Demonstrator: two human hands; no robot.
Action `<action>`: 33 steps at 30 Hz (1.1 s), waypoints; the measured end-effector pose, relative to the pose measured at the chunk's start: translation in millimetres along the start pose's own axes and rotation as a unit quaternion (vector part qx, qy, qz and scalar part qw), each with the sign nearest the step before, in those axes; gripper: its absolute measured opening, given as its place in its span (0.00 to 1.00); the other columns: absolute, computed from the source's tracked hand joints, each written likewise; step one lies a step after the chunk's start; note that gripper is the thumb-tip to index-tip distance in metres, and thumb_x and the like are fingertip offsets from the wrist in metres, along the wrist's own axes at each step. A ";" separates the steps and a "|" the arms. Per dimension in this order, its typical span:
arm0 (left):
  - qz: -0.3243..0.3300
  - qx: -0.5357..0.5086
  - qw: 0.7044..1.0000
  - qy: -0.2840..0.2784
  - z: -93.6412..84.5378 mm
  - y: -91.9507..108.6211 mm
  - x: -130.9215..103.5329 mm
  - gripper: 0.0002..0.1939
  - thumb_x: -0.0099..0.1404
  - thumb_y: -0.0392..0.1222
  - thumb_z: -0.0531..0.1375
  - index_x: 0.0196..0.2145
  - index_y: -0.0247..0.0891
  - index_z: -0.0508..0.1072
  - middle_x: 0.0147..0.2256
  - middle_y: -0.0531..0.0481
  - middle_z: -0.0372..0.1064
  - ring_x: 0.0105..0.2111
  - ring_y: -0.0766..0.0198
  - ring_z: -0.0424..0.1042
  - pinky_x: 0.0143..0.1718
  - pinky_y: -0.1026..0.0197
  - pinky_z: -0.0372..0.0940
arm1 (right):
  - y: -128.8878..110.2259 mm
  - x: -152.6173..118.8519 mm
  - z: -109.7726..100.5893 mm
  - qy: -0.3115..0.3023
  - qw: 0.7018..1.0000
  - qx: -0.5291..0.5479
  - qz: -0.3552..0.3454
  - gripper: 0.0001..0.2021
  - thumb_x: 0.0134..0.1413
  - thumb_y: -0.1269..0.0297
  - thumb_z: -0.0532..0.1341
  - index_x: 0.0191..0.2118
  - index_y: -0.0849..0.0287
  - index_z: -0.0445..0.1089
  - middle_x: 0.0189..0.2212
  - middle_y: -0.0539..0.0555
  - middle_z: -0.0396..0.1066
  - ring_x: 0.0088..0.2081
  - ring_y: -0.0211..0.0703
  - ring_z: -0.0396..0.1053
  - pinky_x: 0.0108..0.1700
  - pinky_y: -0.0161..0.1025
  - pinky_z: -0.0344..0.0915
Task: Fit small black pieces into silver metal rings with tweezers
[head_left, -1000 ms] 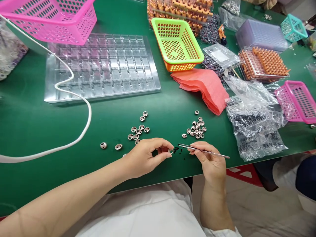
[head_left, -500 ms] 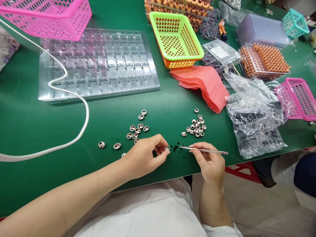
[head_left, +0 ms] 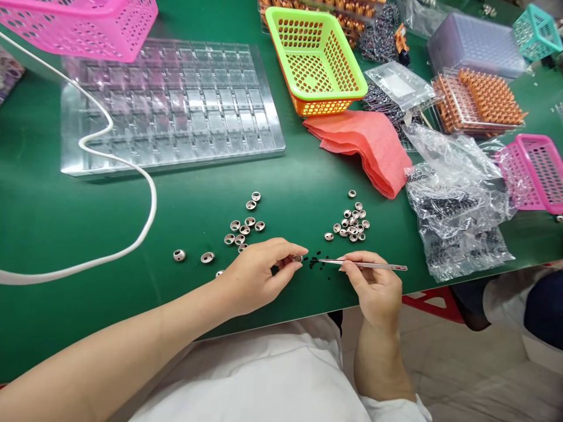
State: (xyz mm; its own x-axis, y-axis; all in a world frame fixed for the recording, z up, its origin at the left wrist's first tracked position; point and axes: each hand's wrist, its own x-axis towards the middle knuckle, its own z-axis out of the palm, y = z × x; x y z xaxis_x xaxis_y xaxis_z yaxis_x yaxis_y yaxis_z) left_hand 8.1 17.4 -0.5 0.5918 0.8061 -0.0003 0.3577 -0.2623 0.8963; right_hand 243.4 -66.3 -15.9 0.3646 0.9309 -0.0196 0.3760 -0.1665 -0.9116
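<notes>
Between thumb and fingertips, my left hand (head_left: 264,271) pinches a small silvery ring-like metal part (head_left: 297,258). My right hand (head_left: 373,281) is closed around a pair of tweezers (head_left: 365,265), whose tips point left among tiny black pieces (head_left: 314,261) on the green table. Whether the tips grip a piece is too small to tell. More of the same metal parts (head_left: 244,230) lie beyond my left hand, some partly hidden by it. Another cluster of metal parts (head_left: 353,225) lies beyond my right hand.
A clear compartment tray (head_left: 176,111) lies at the back left, with a white cable (head_left: 152,199) curving past it. Stacked green and orange baskets (head_left: 328,97) stand behind a red cloth (head_left: 365,146). Plastic bags (head_left: 457,217) and a pink basket (head_left: 534,176) are at right.
The view has shifted slightly. The metal part in my left hand has tilted, its opening less visible. The tweezers stay over the black pieces, almost unmoved.
</notes>
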 end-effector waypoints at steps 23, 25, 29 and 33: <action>-0.059 -0.048 0.997 -0.002 -1.9 1.3 1.0 0.07 0.68 0.42 0.62 0.42 0.39 0.77 0.33 0.53 0.80 0.29 0.65 0.78 0.34 0.65 0.75 | 2.3 -3.7 -1.8 -0.008 1.000 0.009 -0.005 0.04 0.58 0.61 0.69 0.37 0.54 0.77 0.33 0.52 0.78 0.32 0.43 0.76 0.35 0.38 0.75; -0.056 -0.050 0.997 -0.002 -1.5 1.0 0.8 0.07 0.67 0.41 0.62 0.41 0.39 0.77 0.32 0.53 0.80 0.29 0.66 0.78 0.34 0.66 0.75 | 2.2 -3.7 -1.2 -0.012 1.000 0.003 -0.008 0.04 0.58 0.61 0.69 0.37 0.54 0.77 0.33 0.51 0.78 0.32 0.42 0.76 0.35 0.38 0.75; -0.059 -0.049 0.997 -0.008 -2.0 1.3 0.8 0.07 0.68 0.42 0.62 0.41 0.38 0.76 0.32 0.53 0.79 0.28 0.66 0.77 0.33 0.66 0.74 | -0.1 -2.6 -1.3 -0.015 1.000 -0.012 -0.018 0.04 0.58 0.61 0.68 0.37 0.54 0.77 0.33 0.51 0.78 0.32 0.42 0.76 0.34 0.39 0.74; -0.058 -0.052 0.997 -0.012 -3.1 2.0 1.1 0.07 0.68 0.41 0.61 0.41 0.38 0.76 0.32 0.53 0.79 0.29 0.66 0.77 0.34 0.66 0.74 | -1.4 -2.4 -0.7 -0.026 0.999 -0.022 -0.020 0.03 0.59 0.62 0.68 0.37 0.54 0.78 0.33 0.52 0.78 0.32 0.42 0.76 0.34 0.38 0.73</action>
State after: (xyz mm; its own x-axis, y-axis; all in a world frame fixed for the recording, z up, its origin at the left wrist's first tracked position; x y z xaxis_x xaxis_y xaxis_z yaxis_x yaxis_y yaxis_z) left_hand 7.2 19.4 2.7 0.5686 0.8144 -0.1160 0.3488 -0.1110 0.9306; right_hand 242.6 -68.6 -14.4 0.3052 0.9523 -0.0063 0.4268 -0.1427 -0.8930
